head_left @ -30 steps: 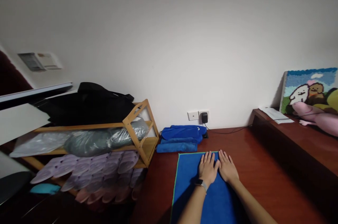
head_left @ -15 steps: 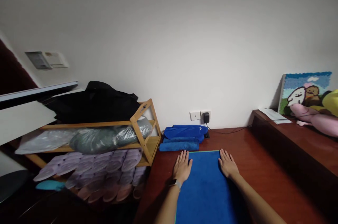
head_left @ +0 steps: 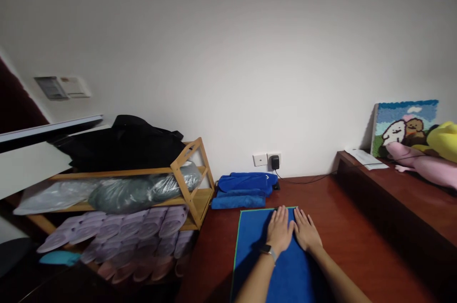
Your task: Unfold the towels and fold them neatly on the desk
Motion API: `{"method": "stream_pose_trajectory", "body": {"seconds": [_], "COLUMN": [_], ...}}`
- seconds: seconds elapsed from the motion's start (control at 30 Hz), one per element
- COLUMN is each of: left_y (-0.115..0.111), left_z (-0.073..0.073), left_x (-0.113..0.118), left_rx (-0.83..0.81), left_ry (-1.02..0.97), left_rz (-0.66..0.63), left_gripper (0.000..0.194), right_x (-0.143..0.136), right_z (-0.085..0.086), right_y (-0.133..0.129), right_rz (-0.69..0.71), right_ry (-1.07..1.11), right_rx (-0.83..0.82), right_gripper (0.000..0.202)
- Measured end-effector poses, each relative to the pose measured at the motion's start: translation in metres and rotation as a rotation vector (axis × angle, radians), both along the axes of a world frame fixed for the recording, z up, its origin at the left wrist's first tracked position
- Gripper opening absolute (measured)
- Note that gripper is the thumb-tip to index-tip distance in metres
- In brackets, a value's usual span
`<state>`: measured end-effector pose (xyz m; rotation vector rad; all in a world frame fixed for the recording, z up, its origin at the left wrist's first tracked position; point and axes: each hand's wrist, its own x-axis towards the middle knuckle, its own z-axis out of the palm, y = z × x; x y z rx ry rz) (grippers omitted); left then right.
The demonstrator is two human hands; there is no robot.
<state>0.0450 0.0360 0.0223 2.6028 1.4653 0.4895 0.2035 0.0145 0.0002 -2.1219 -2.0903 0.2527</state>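
Note:
A blue cloth (head_left: pixel 252 236) with a green edge lies flat on the reddish-brown wooden table (head_left: pixel 352 227). My left hand (head_left: pixel 280 231), with a watch on its wrist, rests flat on the cloth near its far edge, fingers stretched out. Right beside it, my right hand (head_left: pixel 307 232) lies flat over the cloth's far right corner, fingers also extended. The two thumbs are close together or touching. Neither hand grips anything. Folded blue cloths (head_left: pixel 246 184) sit behind the flat one, against the wall.
To the left stands a wooden rack (head_left: pixel 194 184) with a black bag (head_left: pixel 124 146), plastic-wrapped items and rows of slippers (head_left: pixel 143 224). A black plug (head_left: pixel 274 162) with a cable is at the wall. On the raised right ledge are paper, a picture (head_left: pixel 407 126) and plush toys (head_left: pixel 424 162).
My left hand has moved right, from the cloth's left edge to beside my right hand, uncovering the far left corner. My right hand has stayed near the right corner. The view shifted slightly.

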Motion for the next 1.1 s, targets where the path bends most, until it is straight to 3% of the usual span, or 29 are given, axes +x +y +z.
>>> {"method": "stream_pose_trajectory", "body": {"seconds": [0.1, 0.17, 0.3, 0.47, 0.6, 0.77, 0.93, 1.03, 1.1], "left_y": [-0.007, -0.007, 0.000, -0.001, -0.008, -0.011, -0.012, -0.022, -0.036], "left_z": [-0.012, -0.016, -0.015, -0.011, -0.018, -0.020, -0.004, 0.008, 0.012], "left_x": [0.036, 0.033, -0.024, -0.117, -0.153, -0.153, -0.151, -0.129, -0.098], "left_rx": [-0.088, -0.104, -0.094, -0.114, -0.077, -0.051, -0.045, 0.003, 0.041], "left_ry": [-0.019, -0.009, 0.053, 0.137, 0.169, 0.170, 0.198, 0.185, 0.126], "left_rz": [0.010, 0.023, 0.042, 0.219, 0.303, 0.297, 0.289, 0.231, 0.144], "left_gripper": [0.068, 0.069, 0.072, 0.072, 0.072, 0.068, 0.065, 0.063, 0.062], "right_x": [0.002, 0.002, -0.001, -0.002, -0.003, -0.009, -0.011, -0.010, -0.010], "right_z": [0.000, 0.000, 0.001, -0.002, 0.000, 0.013, 0.009, 0.001, -0.001], "right_y": [-0.001, 0.000, 0.001, 0.001, 0.003, -0.002, -0.038, -0.059, -0.067], "right_rz": [0.035, 0.031, -0.022, -0.038, -0.048, -0.065, -0.090, -0.073, -0.068], "right_ry": [-0.041, -0.043, 0.007, 0.056, 0.028, 0.025, 0.046, 0.050, 0.038], "right_rx": [-0.014, -0.010, 0.002, 0.036, 0.019, -0.010, 0.031, 0.014, 0.007], "right_gripper": [0.067, 0.067, 0.068, 0.068, 0.068, 0.068, 0.070, 0.071, 0.070]}}
